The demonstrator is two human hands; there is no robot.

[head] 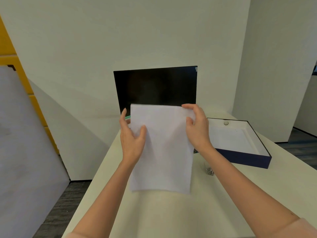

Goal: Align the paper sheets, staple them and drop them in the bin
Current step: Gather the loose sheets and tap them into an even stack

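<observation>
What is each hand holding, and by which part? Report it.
Both hold the paper sheets. The left hand grips their left edge, thumb on the front. The right hand pinches the upper right corner.
</observation>
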